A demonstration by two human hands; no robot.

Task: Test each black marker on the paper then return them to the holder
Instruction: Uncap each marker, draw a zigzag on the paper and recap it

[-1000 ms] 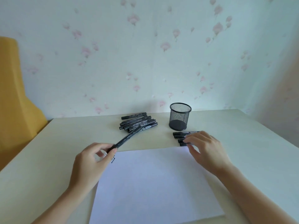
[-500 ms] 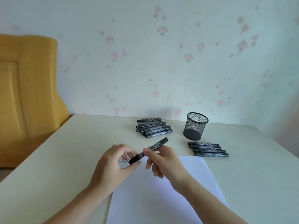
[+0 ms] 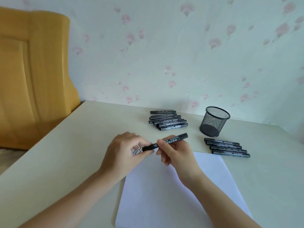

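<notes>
Plainly, one black marker [image 3: 164, 142] is held between both hands just in front of the mesh holder [image 3: 214, 121] and to its left, over the top left corner of the paper [image 3: 177, 191]. Its capped end is pinched by the left hand [image 3: 126, 152], while the barrel is gripped by the curled fingers of the right hand [image 3: 174, 150]; the cap is judged to be about to be pulled off or just pushed back on, though which cannot be told. A few black test strokes [image 3: 137, 149] are seen on the paper corner beside the left hand, so some testing is judged to be done. A row of four markers [image 3: 227, 147] is laid just in front of the holder, and these are likely the tested ones. A larger pile of markers [image 3: 167, 120] is left to the holder's left, probably untested. Nothing is seen standing in the holder, so the return step is judged not yet begun and most of the task is left. The holder is set near the back of a pale cream worktop [image 3: 65, 153], close to a wall papered with faint pink flowers [image 3: 164, 46]. Well to the holder's left, beyond the worktop edge, a mustard-yellow padded seat back [image 3: 32, 71] is seen.
</notes>
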